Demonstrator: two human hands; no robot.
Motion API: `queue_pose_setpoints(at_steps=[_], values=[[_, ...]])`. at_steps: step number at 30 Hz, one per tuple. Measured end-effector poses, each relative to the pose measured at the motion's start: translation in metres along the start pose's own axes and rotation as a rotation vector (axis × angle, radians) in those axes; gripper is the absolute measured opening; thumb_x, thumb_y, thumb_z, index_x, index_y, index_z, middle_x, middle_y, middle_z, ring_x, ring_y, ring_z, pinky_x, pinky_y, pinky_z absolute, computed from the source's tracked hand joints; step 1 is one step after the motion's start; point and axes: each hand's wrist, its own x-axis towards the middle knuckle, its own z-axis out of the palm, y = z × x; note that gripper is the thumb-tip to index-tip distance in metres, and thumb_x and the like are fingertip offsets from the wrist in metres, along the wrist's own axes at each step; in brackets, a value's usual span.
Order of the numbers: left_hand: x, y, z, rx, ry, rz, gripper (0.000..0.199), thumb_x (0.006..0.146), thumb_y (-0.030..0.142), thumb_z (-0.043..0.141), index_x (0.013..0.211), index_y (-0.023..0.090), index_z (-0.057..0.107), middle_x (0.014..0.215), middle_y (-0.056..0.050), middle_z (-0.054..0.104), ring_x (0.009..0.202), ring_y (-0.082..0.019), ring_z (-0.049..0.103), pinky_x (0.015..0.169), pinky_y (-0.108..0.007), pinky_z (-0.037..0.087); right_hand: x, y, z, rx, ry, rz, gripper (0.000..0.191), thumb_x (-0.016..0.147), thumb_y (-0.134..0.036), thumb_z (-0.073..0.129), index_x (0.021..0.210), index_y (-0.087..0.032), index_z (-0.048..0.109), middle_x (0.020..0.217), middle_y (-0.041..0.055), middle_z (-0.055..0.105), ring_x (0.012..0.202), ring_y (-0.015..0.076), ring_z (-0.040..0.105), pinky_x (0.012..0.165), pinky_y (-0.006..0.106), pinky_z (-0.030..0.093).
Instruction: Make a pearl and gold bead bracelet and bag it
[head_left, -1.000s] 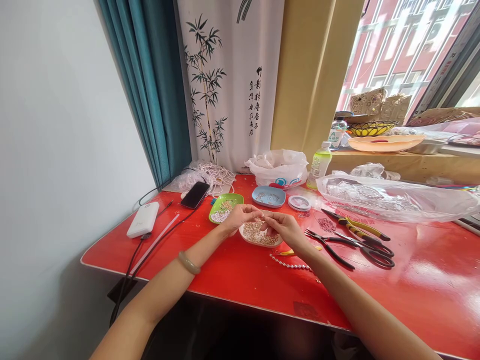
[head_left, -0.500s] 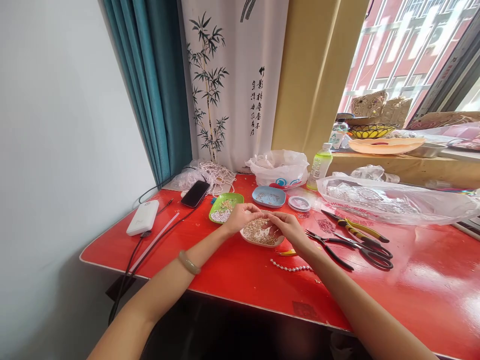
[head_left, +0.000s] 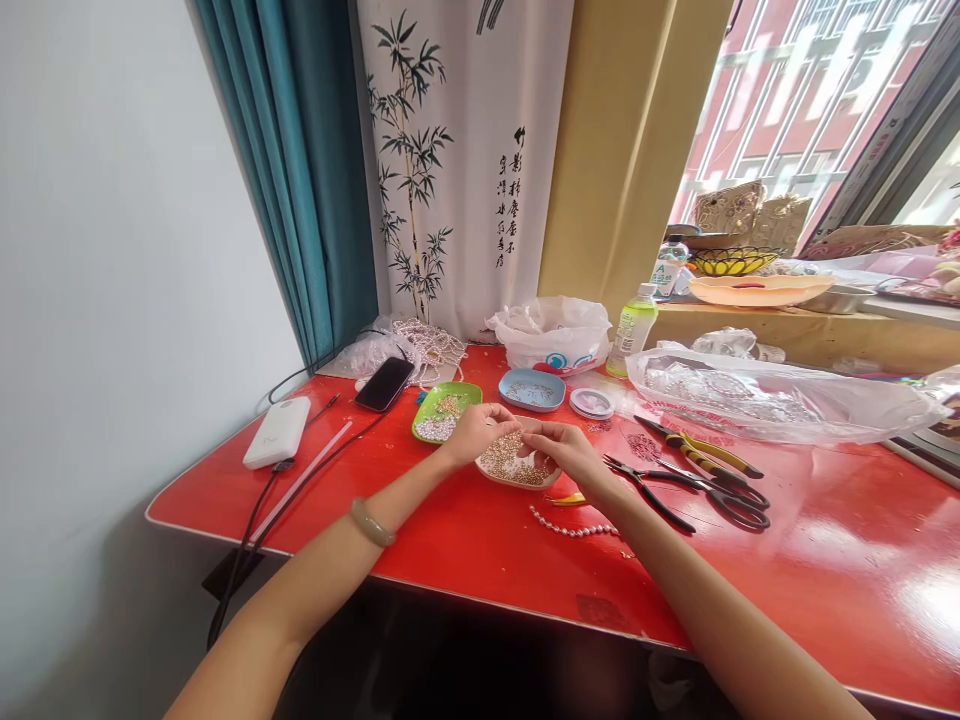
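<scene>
My left hand (head_left: 480,430) and my right hand (head_left: 557,447) meet above a pale dish (head_left: 517,485) of small gold beads (head_left: 504,458). The fingers of both are pinched, tips almost touching; whatever they hold is too small to make out. Behind my left hand sits a green dish (head_left: 474,393) with gold and white beads in it. A blue dish (head_left: 534,405) with a few small pieces lies just beyond my hands. Near my right wrist a string of pearl-like beads (head_left: 570,529) rests on the red table (head_left: 465,560), beside a small yellow-handled tool (head_left: 570,499).
To the right lie black pliers (head_left: 652,500), scissors (head_left: 739,505) and yellow-black pliers (head_left: 701,450). Plastic bags (head_left: 551,335) and a green drink bottle (head_left: 634,330) stand at the back. On the left are a phone (head_left: 385,384), a white power bank (head_left: 277,433) and cables.
The view has shifted slightly, so everything sits a little further left and higher. My two hands stay pinched over the gold beads, with the fingertips slightly further apart.
</scene>
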Motion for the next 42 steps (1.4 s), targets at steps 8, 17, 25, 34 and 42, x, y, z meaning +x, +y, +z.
queue_pose_setpoints(at_steps=[8, 17, 25, 34, 42], values=[[0.003, -0.003, -0.005, 0.166, -0.044, -0.03, 0.028, 0.067, 0.038, 0.056, 0.071, 0.011, 0.065, 0.068, -0.006, 0.063, 0.062, -0.016, 0.053, 0.061, -0.026, 0.04, 0.002, 0.001, -0.003, 0.026, 0.034, 0.04, 0.015, 0.071, -0.028, 0.053, 0.063, -0.015, 0.054, 0.059, 0.0006, 0.06, 0.045, 0.0055, 0.051, 0.039, 0.014, 0.037], [-0.002, -0.001, -0.014, 0.389, -0.416, 0.035, 0.012, 0.055, 0.019, 0.064, 0.066, 0.016, 0.068, 0.068, -0.002, 0.065, 0.072, -0.017, 0.054, 0.068, -0.025, 0.038, 0.001, -0.001, -0.004, 0.016, 0.098, 0.033, 0.013, 0.071, -0.023, 0.052, 0.06, -0.015, 0.053, 0.055, -0.0003, 0.06, 0.042, 0.0061, 0.051, 0.039, 0.016, 0.037], [-0.001, -0.007, -0.013, 0.405, -0.576, -0.008, 0.012, 0.059, 0.015, 0.059, 0.066, 0.016, 0.068, 0.068, -0.001, 0.065, 0.066, -0.014, 0.054, 0.063, -0.021, 0.038, 0.001, -0.002, -0.003, 0.022, 0.094, 0.027, 0.012, 0.071, -0.023, 0.053, 0.062, -0.015, 0.053, 0.055, -0.0008, 0.059, 0.042, 0.0057, 0.051, 0.039, 0.016, 0.036], [0.002, -0.011, -0.013, 0.189, -0.4, -0.099, 0.014, 0.06, 0.022, 0.06, 0.067, 0.013, 0.068, 0.065, -0.004, 0.065, 0.062, -0.015, 0.055, 0.059, -0.023, 0.039, 0.003, 0.003, -0.004, 0.035, 0.071, -0.011, 0.017, 0.07, -0.03, 0.055, 0.065, -0.015, 0.054, 0.059, 0.0004, 0.06, 0.045, 0.006, 0.051, 0.041, 0.017, 0.036], [0.004, -0.008, -0.012, -0.192, -0.232, -0.166, 0.027, 0.062, 0.03, 0.065, 0.081, 0.011, 0.066, 0.079, -0.008, 0.065, 0.072, -0.015, 0.058, 0.067, -0.025, 0.042, -0.001, -0.002, 0.0, 0.052, 0.061, -0.058, 0.019, 0.069, -0.033, 0.056, 0.065, -0.015, 0.056, 0.058, 0.0006, 0.06, 0.045, 0.0064, 0.05, 0.043, 0.018, 0.036]])
